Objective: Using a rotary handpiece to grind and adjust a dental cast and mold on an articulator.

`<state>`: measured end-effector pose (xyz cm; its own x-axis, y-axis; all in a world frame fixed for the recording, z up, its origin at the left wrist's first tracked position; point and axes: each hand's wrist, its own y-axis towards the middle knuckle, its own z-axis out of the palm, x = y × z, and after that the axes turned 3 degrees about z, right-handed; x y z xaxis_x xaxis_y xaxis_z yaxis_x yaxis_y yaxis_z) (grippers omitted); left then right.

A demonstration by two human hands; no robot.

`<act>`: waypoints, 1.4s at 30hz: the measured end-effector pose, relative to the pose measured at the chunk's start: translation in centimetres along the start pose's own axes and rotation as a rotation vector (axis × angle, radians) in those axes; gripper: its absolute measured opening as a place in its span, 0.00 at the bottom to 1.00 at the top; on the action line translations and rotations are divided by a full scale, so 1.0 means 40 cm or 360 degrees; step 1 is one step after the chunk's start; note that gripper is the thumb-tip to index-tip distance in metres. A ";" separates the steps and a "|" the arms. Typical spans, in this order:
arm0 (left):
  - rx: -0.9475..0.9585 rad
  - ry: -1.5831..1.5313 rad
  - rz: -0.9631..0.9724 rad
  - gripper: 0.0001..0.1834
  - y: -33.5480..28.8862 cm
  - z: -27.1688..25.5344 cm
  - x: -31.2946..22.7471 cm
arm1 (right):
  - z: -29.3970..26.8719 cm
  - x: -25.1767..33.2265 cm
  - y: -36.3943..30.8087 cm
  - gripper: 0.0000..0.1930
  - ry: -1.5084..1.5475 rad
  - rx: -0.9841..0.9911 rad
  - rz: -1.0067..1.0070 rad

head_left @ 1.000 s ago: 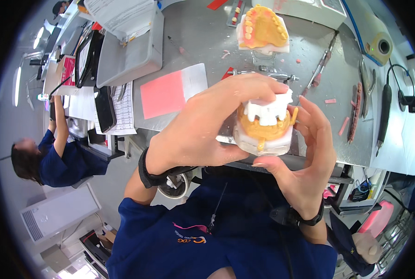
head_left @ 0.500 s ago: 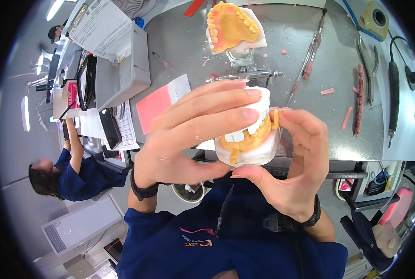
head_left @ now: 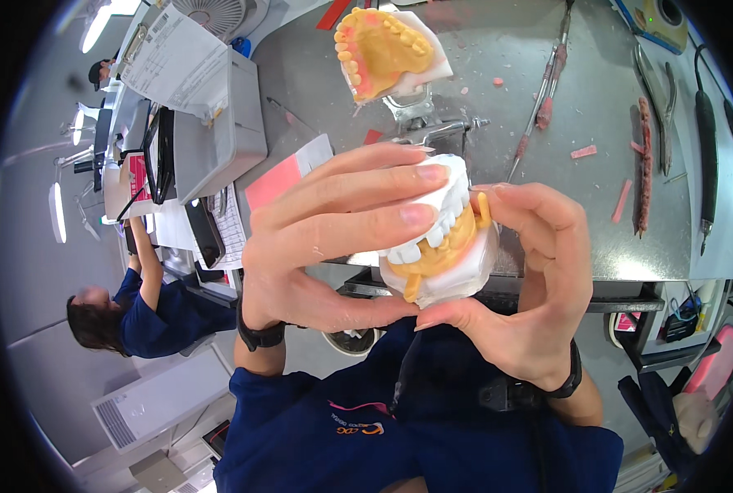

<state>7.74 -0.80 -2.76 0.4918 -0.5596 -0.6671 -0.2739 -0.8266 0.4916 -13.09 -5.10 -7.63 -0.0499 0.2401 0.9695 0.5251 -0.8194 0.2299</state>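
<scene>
A yellow dental model [head_left: 442, 255] on a white plaster base [head_left: 465, 275] is held up between my two hands. A white plaster tooth cast [head_left: 447, 207] sits over its teeth. My left hand [head_left: 301, 246] presses the cast from above with its fingers, thumb at the base's lower edge. My right hand [head_left: 539, 287] grips the base's right side, index fingertip beside a yellow peg [head_left: 484, 211] and thumb under the base. Just beyond is a metal articulator [head_left: 440, 131], with a second yellow model [head_left: 387, 53] with pink wax lying teeth up; where the held base meets it is hidden.
Pink wax sheets [head_left: 276, 187] lie left of my hands, near a grey bin [head_left: 239, 140]. To the right are wax-smeared instruments [head_left: 545, 107], a wax-coated stick [head_left: 645, 164], pliers [head_left: 666, 107] and a black handpiece [head_left: 705, 156]. Another person [head_left: 161, 304] works at the left.
The white cast has tipped and shifted so its row of teeth shows over the yellow model. My fingers moved slightly left with it. The view has shifted a little.
</scene>
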 end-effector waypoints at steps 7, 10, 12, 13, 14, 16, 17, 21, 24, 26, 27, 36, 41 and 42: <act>-0.0033 -0.0220 0.0084 0.35 -0.004 -0.004 0.021 | 0.006 0.000 -0.003 0.51 0.0119 -0.0004 0.0082; -0.0012 -0.0179 0.0088 0.36 0.001 -0.005 0.021 | 0.001 0.000 0.003 0.52 0.0176 -0.0007 0.0130; -0.0014 -0.0156 0.0098 0.36 0.001 -0.005 0.016 | -0.007 -0.009 0.004 0.53 0.0131 0.0021 0.0023; -0.0015 -0.0147 0.0095 0.37 -0.002 -0.006 0.013 | -0.020 -0.014 0.010 0.53 0.0136 0.0017 0.0023; -0.0016 -0.0136 0.0092 0.37 -0.004 -0.007 0.010 | -0.040 -0.018 0.026 0.51 0.0190 0.0035 -0.0078; -0.0032 -0.0139 0.0094 0.38 -0.015 0.002 0.018 | -0.055 -0.011 0.073 0.44 0.0333 -0.0130 -0.0076; -0.0055 -0.0143 0.0099 0.39 -0.019 0.004 0.016 | -0.053 0.012 0.112 0.40 0.0421 -0.0311 0.0024; -0.0052 -0.0198 0.0038 0.35 0.003 0.012 0.008 | -0.098 0.089 0.322 0.24 -0.0307 0.0286 0.0283; -0.0062 -0.0394 -0.0050 0.27 -0.001 0.001 0.002 | -0.113 0.054 0.390 0.23 -0.0347 0.0827 0.0029; -0.0197 -0.0317 0.0005 0.16 -0.029 -0.020 0.016 | -0.086 0.061 0.414 0.24 -0.0109 0.1055 0.0605; -0.0436 -0.0370 -0.0006 0.12 -0.033 -0.028 0.011 | -0.082 0.055 0.412 0.24 -0.0110 0.1060 0.0600; -0.0703 0.0325 -0.0758 0.15 -0.073 -0.073 0.003 | -0.023 0.052 0.414 0.24 0.0212 0.0855 0.0835; -0.0475 0.0007 -0.1084 0.16 -0.075 -0.013 0.017 | -0.010 -0.024 0.412 0.27 0.0161 0.0668 0.0667; -0.0549 -0.0008 -0.1083 0.16 -0.075 -0.002 0.011 | -0.012 -0.022 0.411 0.27 0.0159 0.0678 0.0664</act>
<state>8.86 1.41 -4.48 0.4557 0.0657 -0.8877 0.3625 -0.9245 0.1176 -4.81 -19.01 -4.68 0.1648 -0.1235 0.9786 0.8104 -0.5486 -0.2057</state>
